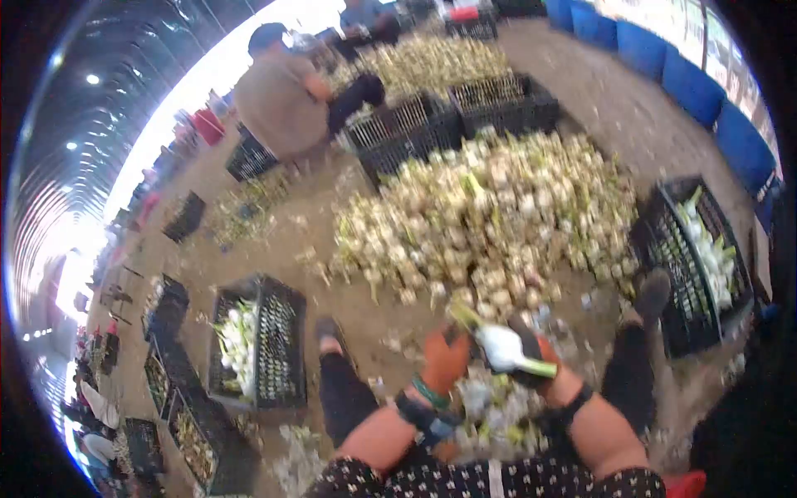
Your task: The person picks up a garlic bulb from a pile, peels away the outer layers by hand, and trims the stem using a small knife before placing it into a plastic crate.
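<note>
My left hand (444, 358) and my right hand (531, 355), both in orange and black gloves, hold one white bulb with a green stalk (508, 350) between them, low in the middle of the view. The bulb's stalk points to the right past my right hand. In front of my hands lies a big heap of pale bulbs with roots and stalks (490, 207) on the dirt floor. My legs and shoes (652, 292) stretch out on either side of my hands. Peelings and scraps (490, 411) lie under my hands.
A black crate with white bulbs (257, 344) stands at my left, another (701, 249) at my right. Further black crates (465, 112) stand behind the heap. A person in a brown top (286, 95) bends over beyond them. Blue barrels (689, 83) line the right wall.
</note>
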